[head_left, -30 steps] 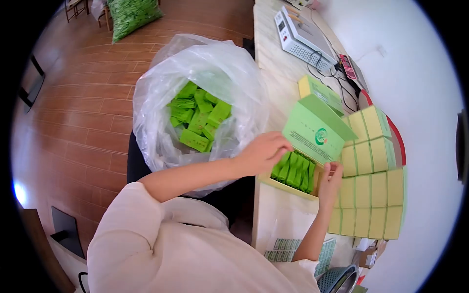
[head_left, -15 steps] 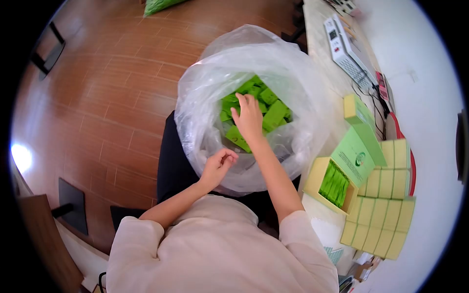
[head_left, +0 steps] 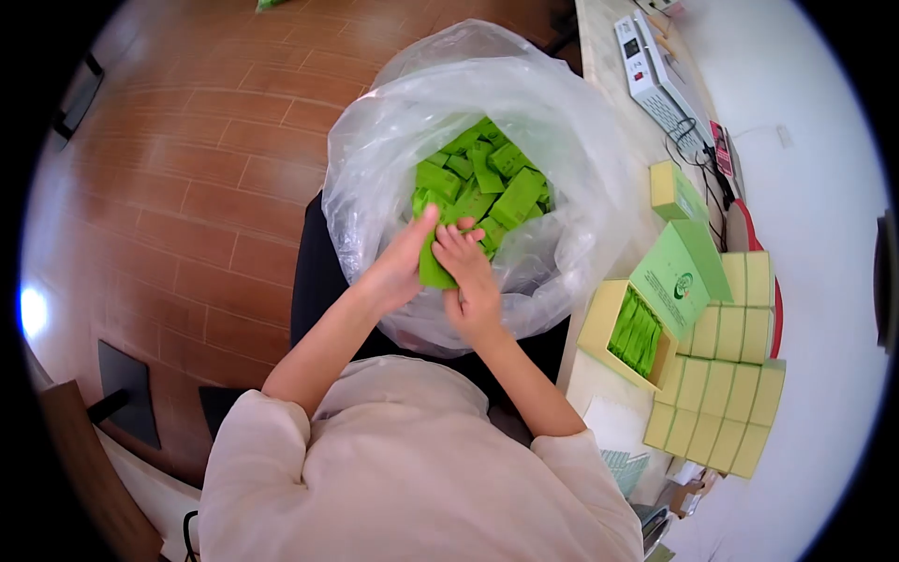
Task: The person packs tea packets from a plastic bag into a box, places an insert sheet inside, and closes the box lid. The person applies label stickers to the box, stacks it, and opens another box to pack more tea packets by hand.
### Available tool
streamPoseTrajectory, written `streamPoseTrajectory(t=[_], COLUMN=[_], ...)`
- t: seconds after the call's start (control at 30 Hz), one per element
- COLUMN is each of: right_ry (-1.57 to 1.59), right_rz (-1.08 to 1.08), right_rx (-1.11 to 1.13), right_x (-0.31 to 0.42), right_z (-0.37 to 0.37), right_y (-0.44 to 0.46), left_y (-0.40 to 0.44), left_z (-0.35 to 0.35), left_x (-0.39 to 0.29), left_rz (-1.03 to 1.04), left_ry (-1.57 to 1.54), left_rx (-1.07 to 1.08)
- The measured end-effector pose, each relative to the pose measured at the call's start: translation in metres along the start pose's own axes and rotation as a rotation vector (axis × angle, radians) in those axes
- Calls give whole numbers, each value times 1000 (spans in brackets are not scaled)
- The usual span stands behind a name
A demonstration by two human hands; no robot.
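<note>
A large clear plastic bag (head_left: 361, 178) stands open between my knees, with many small green packets (head_left: 515, 197) heaped inside. Over the near side of its mouth, my left hand (head_left: 401, 264) and my right hand (head_left: 470, 278) meet around one green packet (head_left: 434, 269). The left hand grips it from the left side. On the other side, the fingers of my right hand are curled against it. Part of the packet is hidden behind the fingers.
To the right, a table (head_left: 590, 112) bears an open yellow box (head_left: 604, 314) filled with upright green packets. Stacked yellow boxes (head_left: 726, 393) stand against the wall, near a smaller box (head_left: 674, 192). A white machine (head_left: 651, 80) with cables lies farther back.
My right hand has drawn back from the heap toward me, and my left hand has reached forward to meet it. A green packet is now between them. The view has shifted slightly.
</note>
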State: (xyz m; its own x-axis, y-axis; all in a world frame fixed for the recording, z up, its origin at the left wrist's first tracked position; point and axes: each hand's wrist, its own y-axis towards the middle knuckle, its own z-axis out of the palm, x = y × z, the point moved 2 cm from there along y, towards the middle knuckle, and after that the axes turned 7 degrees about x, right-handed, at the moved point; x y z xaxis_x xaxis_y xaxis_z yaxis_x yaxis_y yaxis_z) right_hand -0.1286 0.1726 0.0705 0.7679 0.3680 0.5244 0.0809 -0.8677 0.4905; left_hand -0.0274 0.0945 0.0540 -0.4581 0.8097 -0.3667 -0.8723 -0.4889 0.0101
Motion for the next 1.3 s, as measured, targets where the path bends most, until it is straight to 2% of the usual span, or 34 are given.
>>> streamPoseTrajectory(t=[0.07,0.13,0.17,0.2,0.23,0.27,0.37,0.4,0.47,0.67,0.77,0.83,0.9,0.97,1.03,1.07,1.13,1.2,1.3], right_ry=[-50,169,169,170,171,173,304,314,214,168,187,213,285,313,334,336,499,462,406], right_rz=[-25,24,19,119,221,226,276,284,133,66,114,174,469,471,522,517,459,399,267], right_rx=[10,91,83,28,-28,-37,200,194,217,93,17,-28,52,12,6,5,-3,60,145], right_x=[4,-3,-5,-2,0,2,1,-1,-2,0,-2,-3,-9,-8,-12,-13,-16,-20,-11], right_z=[-12,-29,-34,-42,-49,-53,-50,-45,-34,-35,-33,-34,-38,-47,-54,-56,-58,-61,-59], right_y=[-7,-14,-11,-1,8,16,31,30,26,25,21,20,19,25,26,26,27,24,26], left_y=[-3,-4,-6,-8,-8,-9,-8,-8,-9,-7,-6,-4,-2,-3,-8,-8,-9,-13,-17], left_z=[13,-1,-1,0,7,8,7,7,6,3,10,13,8,7,13,16,19,18,15], left_x=[0,3,3,5,7,11,19,20,21,26,25,25,25,24,22,18,13,10,7], left_rz=[80,90,86,76,100,93,80,133,175,123,145,204,153,106,-20,-17,-109,-153,-191], left_ry=[296,294,542,788,814,821,939,1032,1126,1026,1120,1327,1267,1205,901,905,596,620,473], left_rx=[-247,-277,-283,-289,-280,-277,-239,-237,-244,-181,-216,-233,-219,-208,-275,-276,-236,-321,-404])
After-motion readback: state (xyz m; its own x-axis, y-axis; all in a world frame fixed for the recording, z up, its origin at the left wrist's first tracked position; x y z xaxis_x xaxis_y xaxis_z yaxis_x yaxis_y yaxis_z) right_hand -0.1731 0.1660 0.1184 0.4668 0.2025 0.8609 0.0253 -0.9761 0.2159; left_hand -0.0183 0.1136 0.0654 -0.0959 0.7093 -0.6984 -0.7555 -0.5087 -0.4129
